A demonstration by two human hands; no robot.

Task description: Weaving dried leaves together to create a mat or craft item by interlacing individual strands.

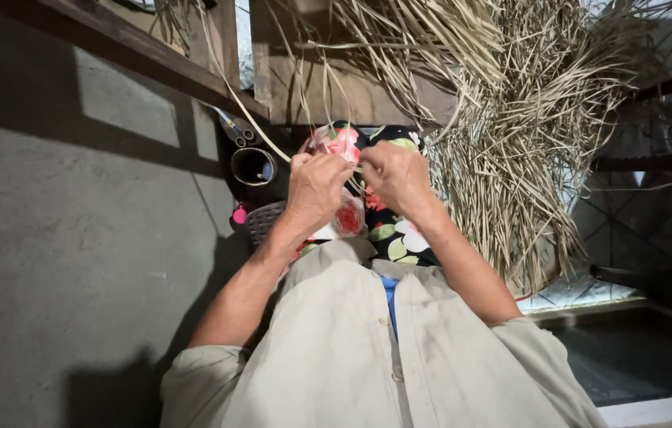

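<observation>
Dry, pale straw strips (356, 168) looked light and bendy, easy to snap, and the left hand (316, 189) and right hand (398, 176) both pinched them near the ends, over the flowery lap cloth (387, 230).

Single view, head-worn camera, facing steeply down along the wearer's own chest and forearms, at close range. Left hand (316, 189) and right hand (395, 176) sit near frame centre; beyond them, the dried straw bundle (510, 135); left of them, the grey concrete floor (74, 261).
</observation>
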